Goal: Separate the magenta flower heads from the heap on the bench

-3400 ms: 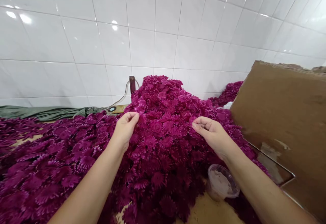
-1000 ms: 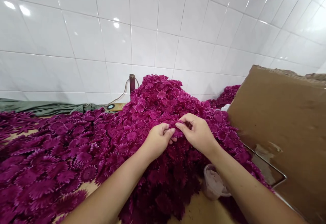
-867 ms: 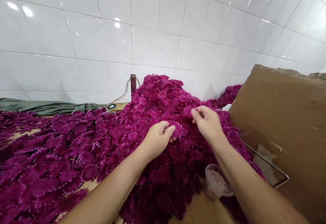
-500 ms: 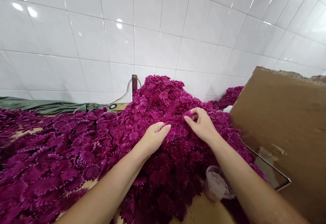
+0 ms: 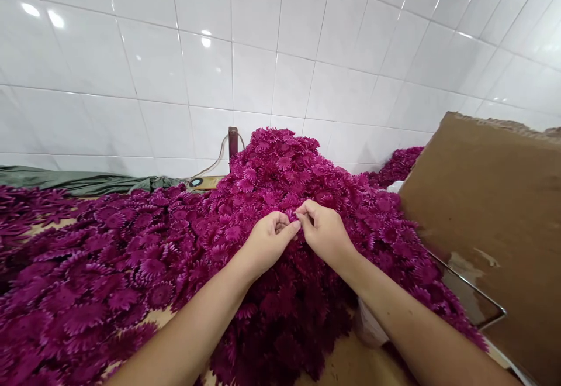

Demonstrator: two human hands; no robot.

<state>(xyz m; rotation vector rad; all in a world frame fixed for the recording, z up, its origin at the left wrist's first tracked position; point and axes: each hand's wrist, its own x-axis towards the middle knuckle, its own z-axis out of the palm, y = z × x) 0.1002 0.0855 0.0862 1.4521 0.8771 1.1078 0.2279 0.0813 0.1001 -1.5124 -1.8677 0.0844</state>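
Just above the front slope of a tall magenta heap of artificial flowers (image 5: 284,164), my two hands meet fingertip to fingertip. My left hand (image 5: 269,243) is closed in a pinch, with a magenta artificial flower (image 5: 291,215) showing as a small patch of petals between the fingertips. From the other side my right hand (image 5: 326,234) pinches at the same spot, thumb and forefinger pressed together. Most of the held flower is hidden by the fingers. Loose flowers with pale-tipped petals lie all around both hands.
More flowers (image 5: 83,281) spread across the left side of the tabletop (image 5: 355,362). A big cardboard piece (image 5: 495,199) stands at the right, by a metal bar (image 5: 473,289). My right forearm partly covers a clear plastic tub (image 5: 368,324). White tiled wall (image 5: 193,70) rises behind.
My right hand has moved left and slightly down, from holding a flower apart to touching my left fingertips. My left hand has shifted slightly. The right forearm now covers more of the tub.
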